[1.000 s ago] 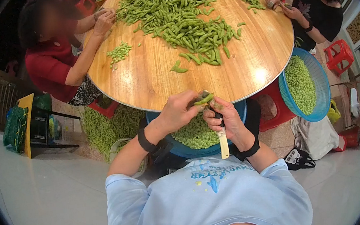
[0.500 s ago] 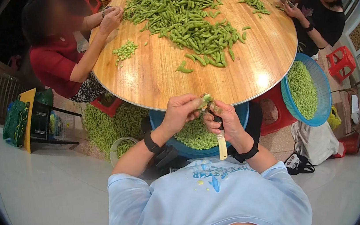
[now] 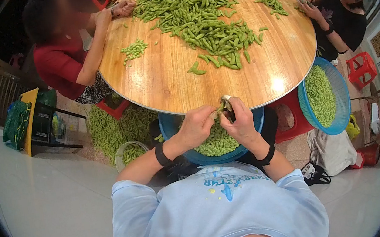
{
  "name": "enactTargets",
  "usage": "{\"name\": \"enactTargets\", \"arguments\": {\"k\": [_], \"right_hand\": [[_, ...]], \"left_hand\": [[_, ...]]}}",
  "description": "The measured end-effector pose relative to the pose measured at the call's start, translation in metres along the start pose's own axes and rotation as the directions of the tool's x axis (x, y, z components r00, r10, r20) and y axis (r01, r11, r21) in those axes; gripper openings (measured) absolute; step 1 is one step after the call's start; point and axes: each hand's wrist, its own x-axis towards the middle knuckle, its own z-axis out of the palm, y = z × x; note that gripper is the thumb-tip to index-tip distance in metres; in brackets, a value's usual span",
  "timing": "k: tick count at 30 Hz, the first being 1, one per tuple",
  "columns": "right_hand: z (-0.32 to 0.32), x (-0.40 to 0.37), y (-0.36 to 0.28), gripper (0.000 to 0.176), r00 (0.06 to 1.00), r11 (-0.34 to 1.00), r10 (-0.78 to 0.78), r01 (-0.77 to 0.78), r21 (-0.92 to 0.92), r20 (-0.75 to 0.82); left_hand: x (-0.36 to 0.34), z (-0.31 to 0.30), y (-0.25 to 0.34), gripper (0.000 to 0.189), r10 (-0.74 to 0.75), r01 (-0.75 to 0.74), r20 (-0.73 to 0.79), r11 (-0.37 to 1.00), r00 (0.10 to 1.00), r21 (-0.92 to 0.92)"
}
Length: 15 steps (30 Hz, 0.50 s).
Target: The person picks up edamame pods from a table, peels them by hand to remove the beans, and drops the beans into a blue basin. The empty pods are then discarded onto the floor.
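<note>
A person in a pale blue shirt pinches a pod (image 3: 220,110) between both hands just below the edge of a round wooden surface (image 3: 167,86). The left hand (image 3: 198,127) and right hand (image 3: 240,123) are each closed on it, fingertips meeting, directly above a blue basin (image 3: 166,124) of shelled beans (image 3: 216,144) on the lap. A pile (image 3: 197,19) of pods covers the far half of the surface. A person in red (image 3: 59,63) and a person in black (image 3: 341,5) sit on either side; a blue basket (image 3: 343,94) of beans stands to the right
</note>
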Motion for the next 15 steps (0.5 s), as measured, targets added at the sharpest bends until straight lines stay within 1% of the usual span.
{"name": "enactTargets", "arguments": {"k": [1, 3, 5, 6, 8, 9, 10, 11, 12, 13, 14, 15], "right_hand": [[-0.001, 0.001, 0.002, 0.035, 1.0, 1.0, -0.002, 0.002, -0.009, 0.03], [0.0, 0.001, 0.005, 0.032, 0.998, 1.0, -0.002, 0.003, -0.017, 0.058], [0.002, -0.002, 0.008, 0.026, 0.996, 0.996, 0.051, -0.056, 0.07, 0.079], [0.001, -0.003, 0.009, 0.026, 0.995, 0.996, 0.051, -0.056, 0.069, 0.081], [-0.003, -0.005, 0.013, 0.024, 0.939, 0.953, 0.278, -0.296, 0.062, 0.203], [-0.003, -0.003, 0.008, 0.024, 0.938, 0.953, 0.276, -0.295, 0.064, 0.208], [-0.004, -0.002, -0.004, 0.023, 0.957, 0.95, 0.243, -0.268, 0.16, 0.156], [-0.003, 0.0, -0.011, 0.022, 0.973, 0.94, 0.21, -0.228, 0.253, 0.094], [-0.003, -0.001, -0.008, 0.022, 0.974, 0.941, 0.206, -0.223, 0.253, 0.093], [-0.004, -0.004, -0.003, 0.022, 0.928, 0.873, 0.326, -0.369, 0.319, 0.18], [-0.006, -0.006, 0.0, 0.022, 0.86, 0.78, 0.429, -0.507, 0.367, 0.275], [-0.007, -0.006, 0.001, 0.022, 0.859, 0.779, 0.43, -0.508, 0.367, 0.277]], "left_hand": [[0.0, -0.001, 0.002, 0.009, 0.034, -0.034, 0.01, 0.999, 0.999, 0.038], [0.0, -0.001, 0.004, 0.008, 0.024, -0.025, 0.03, 0.999, 0.999, 0.035], [-0.003, -0.001, 0.003, 0.008, 0.011, -0.012, 0.048, 0.999, 0.999, 0.03], [-0.006, -0.001, 0.0, 0.009, -0.008, 0.008, 0.069, 1.0, 0.998, 0.006], [-0.005, -0.001, -0.002, 0.01, -0.02, 0.021, 0.09, 1.0, 0.996, -0.014], [-0.004, 0.0, -0.002, 0.011, -0.129, 0.135, 0.101, 0.99, 0.987, -0.052], [-0.008, 0.0, -0.002, 0.013, -0.242, 0.253, 0.118, 0.963, 0.963, -0.088], [-0.009, 0.0, -0.001, 0.013, -0.247, 0.257, 0.115, 0.963, 0.962, -0.086], [-0.009, 0.0, 0.001, 0.014, -0.29, 0.311, 0.136, 0.935, 0.947, -0.171], [-0.009, 0.0, 0.001, 0.015, -0.332, 0.366, 0.167, 0.895, 0.928, -0.255], [-0.009, 0.002, -0.001, 0.015, -0.322, 0.359, 0.174, 0.895, 0.931, -0.265], [-0.009, 0.002, -0.001, 0.015, -0.324, 0.361, 0.174, 0.894, 0.93, -0.266]]}}
